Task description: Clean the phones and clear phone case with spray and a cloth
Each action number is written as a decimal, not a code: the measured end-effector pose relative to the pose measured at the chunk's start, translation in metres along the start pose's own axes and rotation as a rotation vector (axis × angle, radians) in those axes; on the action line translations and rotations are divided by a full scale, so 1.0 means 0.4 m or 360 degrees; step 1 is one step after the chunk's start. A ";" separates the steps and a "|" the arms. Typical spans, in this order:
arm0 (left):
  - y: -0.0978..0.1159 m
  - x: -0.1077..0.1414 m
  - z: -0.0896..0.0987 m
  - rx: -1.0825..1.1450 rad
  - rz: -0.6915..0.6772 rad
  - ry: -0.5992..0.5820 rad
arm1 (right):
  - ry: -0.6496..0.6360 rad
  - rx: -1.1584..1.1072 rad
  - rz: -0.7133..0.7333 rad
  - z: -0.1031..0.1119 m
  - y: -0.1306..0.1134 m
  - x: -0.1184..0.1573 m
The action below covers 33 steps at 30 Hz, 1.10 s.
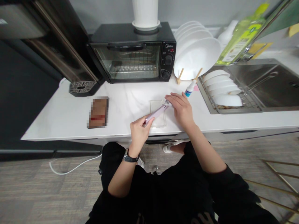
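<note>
My left hand [140, 129] grips the near end of a thin light-purple phone [155, 114], which is tilted with its edge toward me. At the phone's far end, my right hand [181, 109] has its fingers pressed together over the top. A small whitish bit [167, 103] shows under those fingers, too small to name. On the counter below the phone lies a clear, flat, rectangular piece [161, 122] that looks like a transparent phone case. Just beyond my right hand is a small white spray bottle with a blue label [188, 91].
A black toaster oven [133, 62] stands at the back, with a white pot [146, 15] on top. Right of it, white plates [196, 59] stand in a wooden rack. A sink [263, 84] holds racked bowls [224, 88]. A blurred-out flat object [98, 112] lies left on the counter [126, 102].
</note>
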State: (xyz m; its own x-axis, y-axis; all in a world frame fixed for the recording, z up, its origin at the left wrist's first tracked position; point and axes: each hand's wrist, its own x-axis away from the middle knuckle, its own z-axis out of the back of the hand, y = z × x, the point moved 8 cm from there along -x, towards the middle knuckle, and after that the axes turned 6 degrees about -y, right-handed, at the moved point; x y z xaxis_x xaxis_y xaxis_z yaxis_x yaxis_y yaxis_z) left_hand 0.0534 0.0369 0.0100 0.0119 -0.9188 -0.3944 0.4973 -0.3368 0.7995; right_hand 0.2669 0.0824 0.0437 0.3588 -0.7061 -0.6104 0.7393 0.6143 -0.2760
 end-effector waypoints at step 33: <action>-0.003 0.000 -0.005 0.0070 -0.0002 -0.0064 | 0.0023 -0.0096 0.0021 0.010 -0.023 0.007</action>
State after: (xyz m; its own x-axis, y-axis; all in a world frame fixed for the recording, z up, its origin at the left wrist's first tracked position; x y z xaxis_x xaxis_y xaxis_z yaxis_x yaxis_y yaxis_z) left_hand 0.0544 0.0377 0.0082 -0.0240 -0.9256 -0.3776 0.4587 -0.3458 0.8185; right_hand 0.2632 0.0736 0.0475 0.3598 -0.6932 -0.6246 0.6988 0.6437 -0.3119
